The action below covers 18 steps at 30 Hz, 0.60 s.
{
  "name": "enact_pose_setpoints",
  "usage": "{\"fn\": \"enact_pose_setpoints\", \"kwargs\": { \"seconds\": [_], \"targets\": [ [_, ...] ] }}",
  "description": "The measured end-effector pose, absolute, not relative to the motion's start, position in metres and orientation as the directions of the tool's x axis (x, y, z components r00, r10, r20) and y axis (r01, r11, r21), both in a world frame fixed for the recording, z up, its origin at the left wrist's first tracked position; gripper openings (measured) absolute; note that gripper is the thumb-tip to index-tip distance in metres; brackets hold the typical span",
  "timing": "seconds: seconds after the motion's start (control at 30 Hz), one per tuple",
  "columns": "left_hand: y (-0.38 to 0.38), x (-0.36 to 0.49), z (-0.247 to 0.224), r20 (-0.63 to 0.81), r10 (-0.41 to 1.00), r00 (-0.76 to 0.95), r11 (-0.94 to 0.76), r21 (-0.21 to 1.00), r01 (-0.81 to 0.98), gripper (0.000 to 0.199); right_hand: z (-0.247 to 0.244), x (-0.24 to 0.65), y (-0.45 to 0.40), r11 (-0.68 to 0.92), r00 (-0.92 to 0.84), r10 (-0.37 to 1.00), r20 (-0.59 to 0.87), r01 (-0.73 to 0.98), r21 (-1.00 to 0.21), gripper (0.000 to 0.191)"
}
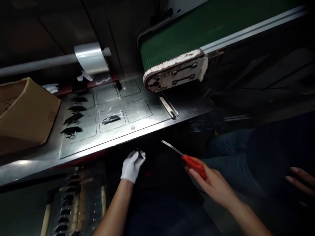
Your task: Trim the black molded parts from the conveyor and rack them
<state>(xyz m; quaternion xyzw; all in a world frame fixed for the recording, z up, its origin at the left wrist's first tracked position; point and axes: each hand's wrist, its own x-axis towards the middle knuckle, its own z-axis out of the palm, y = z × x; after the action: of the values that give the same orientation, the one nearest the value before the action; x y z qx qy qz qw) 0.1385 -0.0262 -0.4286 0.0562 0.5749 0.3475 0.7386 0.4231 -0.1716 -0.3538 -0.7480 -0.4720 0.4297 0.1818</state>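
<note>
My left hand (132, 165), in a white glove, is closed round a small black part (141, 154) below the front edge of the metal table (137, 131). Bare-skinned, my right hand (209, 180) grips the red handle of a screwdriver-like tool (195, 165); its metal shaft points up and left toward my left hand, without touching it. Several black parts (73, 118) lie in a column at the table's left. One more black part (111, 119), on clear film, rests near the middle.
A cardboard box (31, 114) stands at the left, near a film roll (91, 58). The green conveyor (187, 36) juts in above a cutter (167, 107). Lower left is a tray of black parts (65, 211). Another person's hand (301, 180) shows at right.
</note>
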Motion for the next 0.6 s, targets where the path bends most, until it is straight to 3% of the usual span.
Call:
{"fn": "enact_pose_setpoints", "kwargs": {
  "seconds": [0.07,0.17,0.27,0.43,0.5,0.6],
  "targets": [
    [-0.026,0.142,-0.473,-0.848,0.526,0.058,0.772,0.447,-0.452,0.035,-0.349,0.407,-0.182,-0.516,0.056,0.746,-0.664,0.679,-0.523,0.046],
    [-0.029,0.148,-0.514,-0.875,0.480,0.067,0.824,0.423,-0.376,0.040,-0.353,0.391,-0.176,-0.503,0.094,0.659,-0.746,0.793,-0.344,0.042],
    [-0.031,0.146,-0.528,-0.875,0.482,0.052,0.860,0.461,-0.220,0.043,-0.359,0.393,-0.159,-0.499,0.065,0.663,-0.746,0.781,-0.376,0.040],
    [-0.016,0.121,-0.525,-0.843,0.535,0.053,0.841,0.538,0.065,0.029,-0.362,0.407,-0.142,-0.484,0.050,0.689,-0.723,0.774,-0.409,0.041],
    [-0.006,0.112,-0.519,-0.838,0.543,0.058,0.833,0.546,0.089,0.027,-0.360,0.407,-0.141,-0.467,0.023,0.719,-0.695,0.756,-0.459,0.038],
    [0.007,0.107,-0.507,-0.834,0.550,0.032,0.835,0.550,-0.022,0.029,-0.353,0.409,-0.145,-0.424,-0.008,0.790,-0.612,0.715,-0.556,0.025]
  ]
}}
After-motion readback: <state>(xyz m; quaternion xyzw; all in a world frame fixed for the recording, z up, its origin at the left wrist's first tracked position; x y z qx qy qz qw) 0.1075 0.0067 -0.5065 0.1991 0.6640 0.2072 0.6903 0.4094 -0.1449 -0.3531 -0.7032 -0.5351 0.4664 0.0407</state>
